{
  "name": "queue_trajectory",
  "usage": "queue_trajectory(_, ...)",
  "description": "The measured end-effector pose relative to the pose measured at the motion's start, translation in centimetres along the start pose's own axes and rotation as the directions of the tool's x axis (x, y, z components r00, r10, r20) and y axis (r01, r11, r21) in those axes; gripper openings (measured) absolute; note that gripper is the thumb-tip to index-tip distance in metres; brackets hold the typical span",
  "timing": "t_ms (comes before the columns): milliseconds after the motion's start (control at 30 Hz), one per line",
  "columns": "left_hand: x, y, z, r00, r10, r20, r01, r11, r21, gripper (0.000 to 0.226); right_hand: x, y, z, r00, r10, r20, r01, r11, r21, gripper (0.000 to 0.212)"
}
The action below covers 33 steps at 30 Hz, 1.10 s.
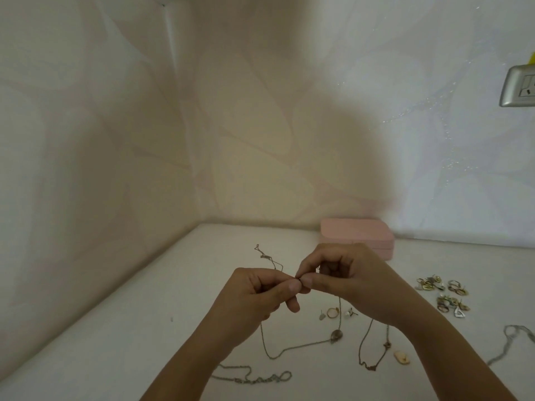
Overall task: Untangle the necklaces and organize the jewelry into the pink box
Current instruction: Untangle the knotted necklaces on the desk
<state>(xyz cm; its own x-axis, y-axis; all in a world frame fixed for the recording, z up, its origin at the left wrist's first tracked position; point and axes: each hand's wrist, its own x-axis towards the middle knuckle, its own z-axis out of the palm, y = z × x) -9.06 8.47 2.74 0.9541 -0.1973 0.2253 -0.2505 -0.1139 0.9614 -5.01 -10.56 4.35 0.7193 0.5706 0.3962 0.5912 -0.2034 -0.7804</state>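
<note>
Both hands, left hand (262, 290) and right hand (344, 277), pinch a tangled necklace chain (269, 260) together above the bench (173, 299), pink box (357, 233) closed at its far edge.

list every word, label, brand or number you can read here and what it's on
None: no readable text anywhere in this view.
pink box: plain lid and side, no label or brand showing.
wall socket: only dark marks on its plate, no lettering to be made out.
necklace chain pinched by the left hand and right hand: no tag seen.
earrings: too small to show any stamp.
</note>
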Motion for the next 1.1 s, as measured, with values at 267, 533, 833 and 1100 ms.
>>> queue_trajectory(267, 0.0, 0.3, 0.1, 0.990, -0.029, -0.141, 0.027, 0.999, -0.022, 0.010, 0.3, 0.2, 0.7, 0.990, -0.068, -0.124, 0.061, 0.996, -0.066, 0.005)
queue_trajectory(533, -0.2, -0.2, 0.7, 0.923, 0.183, -0.339, -0.115, 0.971, 0.211, 0.016, 0.6, 0.3, 2.0, 0.971, -0.006, -0.241, 0.015, 0.999, 0.034, 0.008)
queue_trajectory(833, -0.1, 0.0, 0.7, 0.955, 0.035, -0.296, -0.017, 0.998, 0.062, 0.007, 0.7, 0.5, 2.2, 0.974, 0.009, -0.226, -0.007, 1.000, 0.006, 0.016)
queue_trajectory(1100, 0.2, -0.3, 0.0, 0.958, -0.244, -0.150, 0.219, 0.962, -0.166, 0.014, 0.6, 0.7, 2.1, 0.971, -0.121, -0.207, 0.088, 0.983, -0.163, 0.018)
